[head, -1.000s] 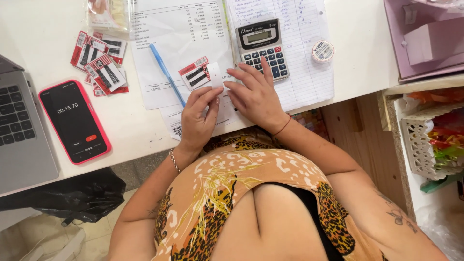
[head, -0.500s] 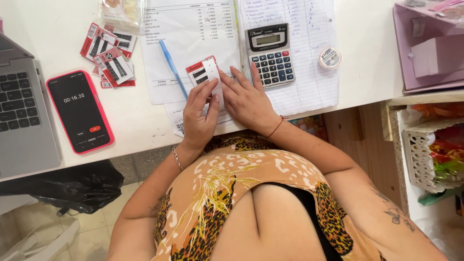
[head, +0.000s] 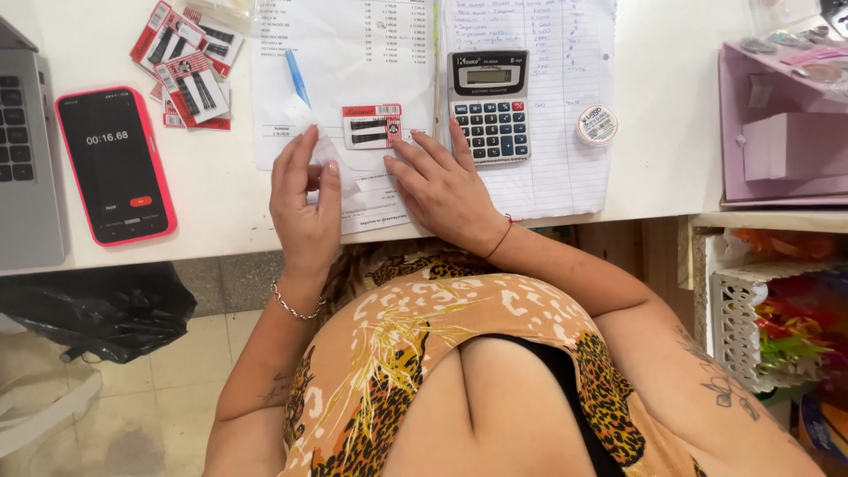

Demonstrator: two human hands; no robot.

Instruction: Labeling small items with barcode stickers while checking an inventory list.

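Observation:
A small red-and-white card of black hairpins (head: 372, 126) lies flat on the printed sheet (head: 353, 53) on the white desk (head: 221, 194). My right hand (head: 442, 184) rests flat on the paper with its fingers spread, the fingertips at the card's right edge. My left hand (head: 305, 199) is just left of the card. Its thumb and fingers pinch a clear plastic sleeve (head: 320, 141) that sticks out toward the blue pen (head: 297, 78).
A grey calculator (head: 488, 106) sits on a lined handwritten sheet by a small tape roll (head: 597, 125). More hairpin cards (head: 185, 64), a red phone (head: 115, 163) and a laptop (head: 22, 168) lie left. A pink box (head: 782, 141) and white basket (head: 751, 322) stand right.
Both hands held the hairpin card up half a second ago. It now lies flat on the sheet, and my left hand has drawn back left with the clear sleeve.

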